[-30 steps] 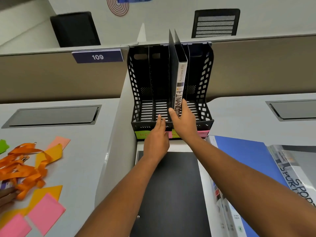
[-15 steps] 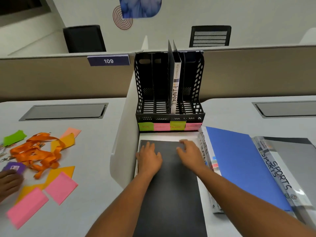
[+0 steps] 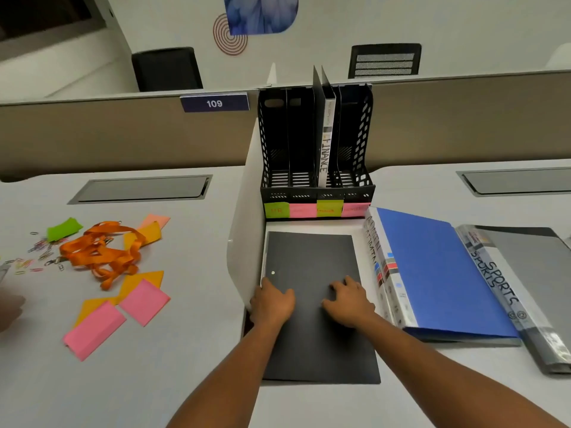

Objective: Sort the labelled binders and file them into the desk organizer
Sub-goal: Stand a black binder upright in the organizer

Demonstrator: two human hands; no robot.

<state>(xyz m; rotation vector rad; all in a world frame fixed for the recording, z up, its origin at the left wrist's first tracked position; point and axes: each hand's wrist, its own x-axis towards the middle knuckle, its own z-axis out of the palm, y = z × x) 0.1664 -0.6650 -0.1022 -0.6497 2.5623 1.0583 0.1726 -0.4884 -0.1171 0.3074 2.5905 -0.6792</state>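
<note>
A black desk organizer [image 3: 316, 193] with several slots stands against the partition, coloured sticky labels [image 3: 329, 208] along its front. One binder marked FINANCE [image 3: 327, 143] stands upright in the third slot from the left. A black binder [image 3: 312, 254] lies flat in front of the organizer. My left hand [image 3: 272, 304] grips its left edge with curled fingers. My right hand [image 3: 347, 301] rests on its cover near the right edge. A blue binder [image 3: 432, 273] marked ADMIN lies to the right, and a grey binder [image 3: 531, 273] marked SPORTS lies beyond it.
A white divider panel [image 3: 244, 227] runs along the left of the black binder. On the left desk lie an orange lanyard [image 3: 99, 251], pink sticky notes [image 3: 92, 329], orange notes and paper clips [image 3: 37, 251]. Another person's hand [image 3: 9, 307] shows at the left edge.
Both my hands left the FINANCE binder in the organizer and came down onto the flat black binder, then slid toward me along its cover. The left hand moved to its left edge.
</note>
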